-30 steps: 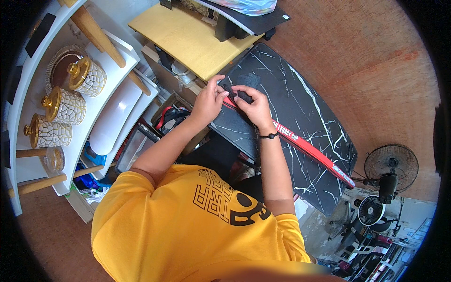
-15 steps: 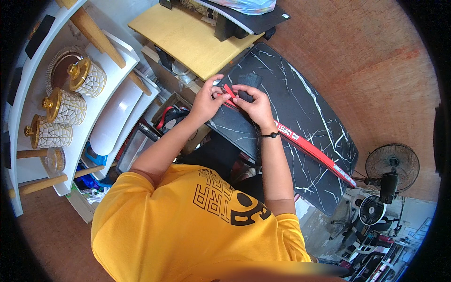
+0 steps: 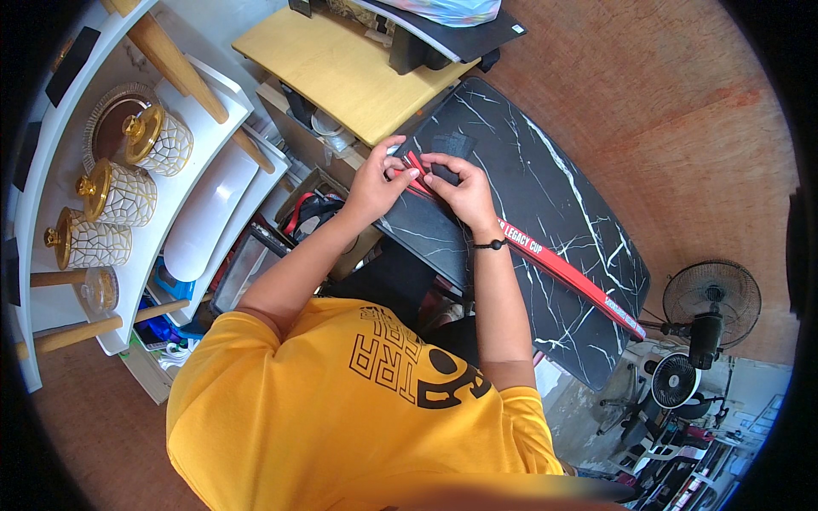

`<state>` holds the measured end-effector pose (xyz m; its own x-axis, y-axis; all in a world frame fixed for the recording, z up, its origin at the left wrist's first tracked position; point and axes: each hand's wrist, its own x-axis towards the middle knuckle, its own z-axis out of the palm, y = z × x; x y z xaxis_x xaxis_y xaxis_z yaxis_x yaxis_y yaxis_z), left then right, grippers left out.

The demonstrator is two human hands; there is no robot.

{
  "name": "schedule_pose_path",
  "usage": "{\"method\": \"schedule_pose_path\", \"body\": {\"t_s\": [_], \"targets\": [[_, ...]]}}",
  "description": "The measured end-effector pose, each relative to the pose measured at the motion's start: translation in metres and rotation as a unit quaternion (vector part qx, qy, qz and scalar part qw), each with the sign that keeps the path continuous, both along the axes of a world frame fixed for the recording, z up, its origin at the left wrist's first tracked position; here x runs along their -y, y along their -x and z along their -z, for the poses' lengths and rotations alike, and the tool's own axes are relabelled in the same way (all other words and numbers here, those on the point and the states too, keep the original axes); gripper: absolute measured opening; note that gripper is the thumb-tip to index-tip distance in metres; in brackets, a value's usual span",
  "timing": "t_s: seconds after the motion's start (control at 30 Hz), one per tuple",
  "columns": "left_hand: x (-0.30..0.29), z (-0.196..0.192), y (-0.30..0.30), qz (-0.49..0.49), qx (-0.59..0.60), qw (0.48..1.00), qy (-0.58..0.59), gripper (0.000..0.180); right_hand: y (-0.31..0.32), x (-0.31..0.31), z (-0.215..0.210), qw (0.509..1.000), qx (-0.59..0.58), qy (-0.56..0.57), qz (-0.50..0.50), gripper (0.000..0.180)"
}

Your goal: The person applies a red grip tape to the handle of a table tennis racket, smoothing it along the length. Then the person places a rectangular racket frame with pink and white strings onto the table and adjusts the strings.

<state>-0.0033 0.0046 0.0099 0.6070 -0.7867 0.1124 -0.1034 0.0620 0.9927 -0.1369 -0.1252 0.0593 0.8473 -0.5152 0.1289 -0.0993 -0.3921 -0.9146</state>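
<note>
A long red strap (image 3: 573,274) with pale printing, like a lanyard ribbon, runs across the black marble-patterned table (image 3: 554,187) from its right end to my hands. My left hand (image 3: 377,183) pinches the strap's far-left end between thumb and fingers. Close beside it, my right hand (image 3: 460,189) grips the same end, its thumb and forefinger pressed together. A short red piece sticks up between the two hands; its small details are too fine to make out. Just beyond my right fingers lies a dark flat piece (image 3: 456,143) on the tabletop.
A yellow wooden table (image 3: 341,72) adjoins the far left. White shelves at left carry gold-lidded jars (image 3: 119,196). Below my left forearm sits a clear bin (image 3: 247,268). Fans (image 3: 712,302) stand beyond the right end, near a brown wooden wall (image 3: 682,128).
The short red end between my fingers has shifted and tilted slightly. Both hands stay in nearly the same place, and the rest of the strap lies as before.
</note>
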Motion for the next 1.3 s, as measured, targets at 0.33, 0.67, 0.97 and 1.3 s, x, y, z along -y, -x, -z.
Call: {"method": "schedule_pose_path", "body": {"t_s": [0.33,0.67,0.97,1.3], "targets": [[-0.001,0.001,0.001,-0.002,0.004,1.000,0.006,0.061,0.001,0.000,0.000,1.000,-0.005,0.006,0.003,0.030],[0.003,0.009,0.010,-0.040,-0.008,0.998,0.046,0.056,0.000,0.002,0.006,0.999,-0.017,0.027,0.007,0.024],[0.002,0.009,0.009,-0.041,0.001,0.999,0.035,0.053,0.000,0.000,0.000,0.999,-0.026,0.029,0.013,0.026],[0.003,0.010,0.010,-0.037,-0.009,0.998,0.058,0.052,0.000,0.001,0.002,0.999,-0.046,0.019,0.010,0.025]]}}
